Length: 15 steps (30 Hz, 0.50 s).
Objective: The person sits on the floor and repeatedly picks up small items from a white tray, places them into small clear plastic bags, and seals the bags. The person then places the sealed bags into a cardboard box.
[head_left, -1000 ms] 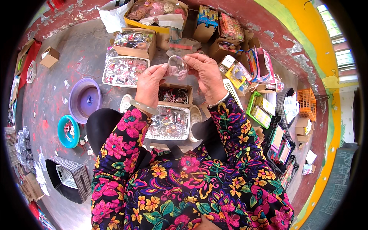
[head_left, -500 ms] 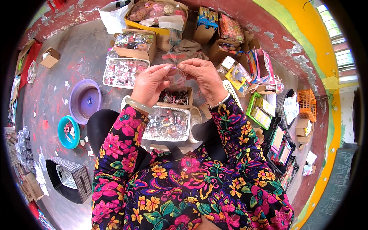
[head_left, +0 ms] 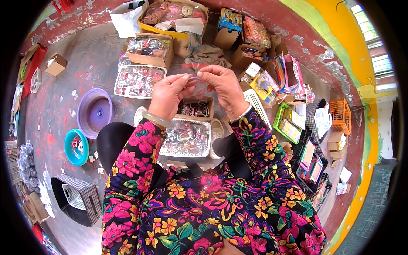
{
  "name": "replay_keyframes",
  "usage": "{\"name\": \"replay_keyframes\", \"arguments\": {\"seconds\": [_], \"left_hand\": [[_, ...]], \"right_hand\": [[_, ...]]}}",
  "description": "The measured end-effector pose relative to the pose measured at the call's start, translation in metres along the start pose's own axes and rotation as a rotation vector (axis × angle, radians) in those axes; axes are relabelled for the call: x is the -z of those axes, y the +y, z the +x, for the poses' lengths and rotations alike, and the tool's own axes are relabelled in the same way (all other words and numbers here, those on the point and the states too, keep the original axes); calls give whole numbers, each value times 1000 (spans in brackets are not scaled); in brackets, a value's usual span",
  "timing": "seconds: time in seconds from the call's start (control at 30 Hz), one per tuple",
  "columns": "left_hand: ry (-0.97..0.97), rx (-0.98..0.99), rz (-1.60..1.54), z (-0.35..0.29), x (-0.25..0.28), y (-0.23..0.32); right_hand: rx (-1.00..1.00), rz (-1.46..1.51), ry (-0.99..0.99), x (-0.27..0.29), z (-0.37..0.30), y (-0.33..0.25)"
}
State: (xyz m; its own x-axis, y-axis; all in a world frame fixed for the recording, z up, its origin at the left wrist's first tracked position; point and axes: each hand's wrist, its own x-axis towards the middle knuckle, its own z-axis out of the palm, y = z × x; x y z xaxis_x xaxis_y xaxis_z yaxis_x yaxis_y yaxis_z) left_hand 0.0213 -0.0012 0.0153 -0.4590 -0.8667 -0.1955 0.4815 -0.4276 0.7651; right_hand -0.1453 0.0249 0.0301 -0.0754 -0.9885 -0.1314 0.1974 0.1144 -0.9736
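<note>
Head view: left hand (head_left: pixel 168 94) and right hand (head_left: pixel 224 87) are close together, thumbs and fingers pinched shut on a small clear bag (head_left: pixel 199 89) with a pinkish item inside, blurry, partly hidden by fingers. Just below the hands: open carton (head_left: pixel 193 117), then white basket (head_left: pixel 208 142) of packets. Purple basin (head_left: pixel 83 115) is on the floor left of the left hand; green crate (head_left: pixel 285 135) sits right of the right hand.
</note>
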Motion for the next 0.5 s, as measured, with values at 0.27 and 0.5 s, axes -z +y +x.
{"name": "replay_keyframes", "arguments": {"seconds": [0.27,0.5], "left_hand": [[5,-69,-24,3,6,-5],[23,-48,-43,2,4,-2]], "right_hand": [[-56,66,13,2,0,0],[-72,128,-19,0,-1,-4]]}}
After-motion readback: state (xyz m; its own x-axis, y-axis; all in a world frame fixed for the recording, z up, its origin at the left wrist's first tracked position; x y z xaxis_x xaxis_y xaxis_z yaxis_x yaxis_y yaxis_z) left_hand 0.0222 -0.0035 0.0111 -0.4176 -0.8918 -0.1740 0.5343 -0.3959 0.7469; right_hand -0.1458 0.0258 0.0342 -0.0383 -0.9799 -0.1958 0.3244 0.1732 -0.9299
